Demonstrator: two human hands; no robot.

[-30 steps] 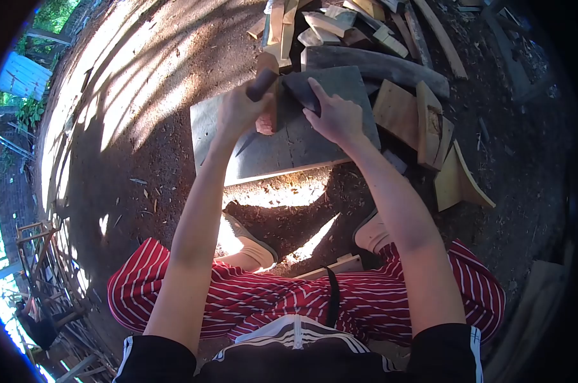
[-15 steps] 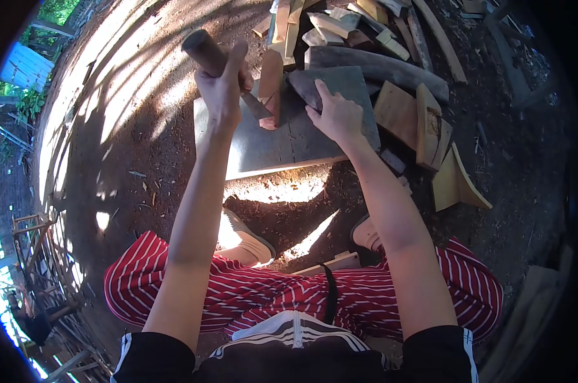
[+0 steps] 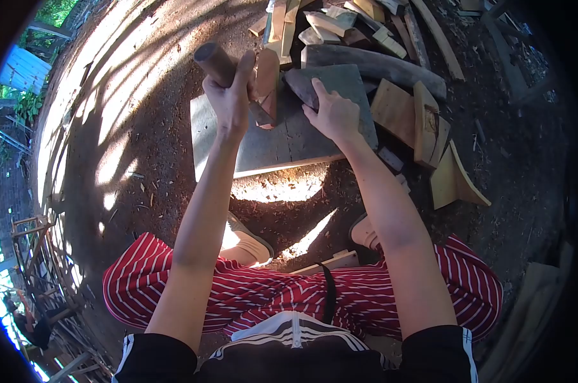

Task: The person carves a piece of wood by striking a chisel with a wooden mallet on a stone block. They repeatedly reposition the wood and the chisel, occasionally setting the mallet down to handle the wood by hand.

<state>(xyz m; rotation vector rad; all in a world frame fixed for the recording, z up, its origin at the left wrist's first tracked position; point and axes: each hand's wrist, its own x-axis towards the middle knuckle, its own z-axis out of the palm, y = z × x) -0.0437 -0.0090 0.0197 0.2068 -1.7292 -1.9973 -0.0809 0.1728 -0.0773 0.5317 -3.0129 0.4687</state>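
Observation:
My left hand (image 3: 229, 108) is wrapped round a tool with a thick round wooden handle (image 3: 215, 62). Its metal blade (image 3: 261, 115) lies against the lower end of a reddish wood piece (image 3: 267, 71), which is on a grey board (image 3: 289, 142). To the right, my right hand (image 3: 337, 115) grips a dark, rounded block (image 3: 300, 86) on the same board, with the index finger stretched along it and the thumb at its near side. The other fingers of this hand are partly hidden.
Cut wood pieces (image 3: 327, 25) are heaped beyond the board. A long curved dark timber (image 3: 378, 69) lies behind it, and angled wood blocks (image 3: 394, 113) stand at its right. My feet (image 3: 244, 246) are on the ground, on the near side of the board.
My left hand and the tool have shifted slightly right and nearer to me, with the blade closer against the reddish wood. My right hand has hardly moved.

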